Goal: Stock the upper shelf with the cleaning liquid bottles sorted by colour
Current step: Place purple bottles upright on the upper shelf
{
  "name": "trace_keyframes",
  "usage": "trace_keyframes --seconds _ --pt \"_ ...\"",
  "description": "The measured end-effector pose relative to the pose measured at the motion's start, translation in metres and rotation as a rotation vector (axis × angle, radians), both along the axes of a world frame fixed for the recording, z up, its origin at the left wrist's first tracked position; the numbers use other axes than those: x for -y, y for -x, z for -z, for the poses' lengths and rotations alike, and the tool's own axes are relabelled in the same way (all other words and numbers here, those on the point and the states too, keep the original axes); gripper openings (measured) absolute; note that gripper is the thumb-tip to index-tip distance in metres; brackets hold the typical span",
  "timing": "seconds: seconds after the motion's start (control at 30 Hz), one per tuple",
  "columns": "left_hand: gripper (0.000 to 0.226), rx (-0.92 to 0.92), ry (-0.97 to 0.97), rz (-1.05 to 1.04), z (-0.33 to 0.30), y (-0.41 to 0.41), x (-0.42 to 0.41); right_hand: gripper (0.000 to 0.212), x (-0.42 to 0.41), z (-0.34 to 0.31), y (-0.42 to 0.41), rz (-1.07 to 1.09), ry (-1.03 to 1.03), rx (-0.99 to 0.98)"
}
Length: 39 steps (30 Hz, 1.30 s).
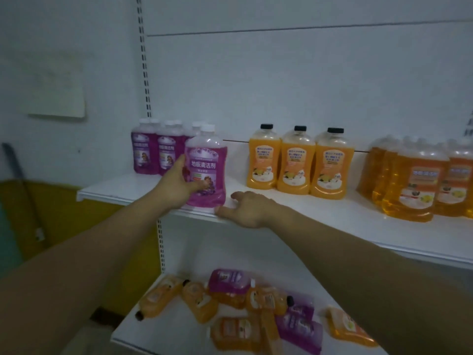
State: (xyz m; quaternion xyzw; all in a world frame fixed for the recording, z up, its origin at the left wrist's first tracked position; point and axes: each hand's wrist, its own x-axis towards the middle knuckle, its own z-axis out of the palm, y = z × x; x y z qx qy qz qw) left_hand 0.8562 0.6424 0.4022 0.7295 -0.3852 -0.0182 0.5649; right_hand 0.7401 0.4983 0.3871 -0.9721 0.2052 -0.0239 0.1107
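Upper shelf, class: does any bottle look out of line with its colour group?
Yes. The purple bottle gripped by the left hand stands at the upper shelf front edge, ahead of the purple row. The right hand rests open beside it. The orange groups look tidy.

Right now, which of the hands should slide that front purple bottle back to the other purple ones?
Probably the left hand: it already grips the purple bottle. The right hand rests open on the upper shelf edge.

Pale board (57, 85) on wall; dark pole (23, 180) leaning.
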Motion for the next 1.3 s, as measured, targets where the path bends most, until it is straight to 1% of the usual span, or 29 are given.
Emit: trace_keyframes --seconds 0.13,0.33,0.43,0.57,0.7,0.8,0.93,1.07,1.3 --pt "0.067 0.036 -0.006 -0.102 0.001 -0.029 -0.029 0.095 -0.026 0.007 -0.039 -0.104 0.092 -0.035" --pt "0.07 0.024 0.034 -0.178 0.004 -0.077 -0.065 0.094 -0.045 0.003 -0.08 -0.088 0.063 -0.049" --pt "0.073 0.012 0.011 -0.19 0.005 -0.114 -0.084 0.094 -0.064 0.004 -0.106 -0.07 0.074 -0.061" --pt "0.069 0.016 0.016 -0.174 0.007 -0.158 -0.107 0.094 -0.089 0.004 -0.14 0.008 0.065 -0.052" --pt "0.07 0.018 0.011 -0.095 0.007 -0.201 -0.128 0.094 -0.123 0.003 -0.176 0.113 0.059 -0.05" --pt "0.069 0.011 0.003 -0.033 0.007 -0.224 -0.138 0.09 -0.14 0.003 -0.193 0.213 0.039 -0.032" --pt "0.065 -0.004 0.003 0.037 0.007 -0.241 -0.137 0.083 -0.143 0.004 -0.195 0.268 0.036 0.005" --pt "0.059 -0.023 0.027 0.078 0.011 -0.248 -0.129 0.085 -0.144 0.006 -0.194 0.293 0.033 0.026" --pt "0.063 -0.06 0.013 0.067 0.012 -0.249 -0.11 0.085 -0.145 0.005 -0.193 0.323 0.034 0.045"
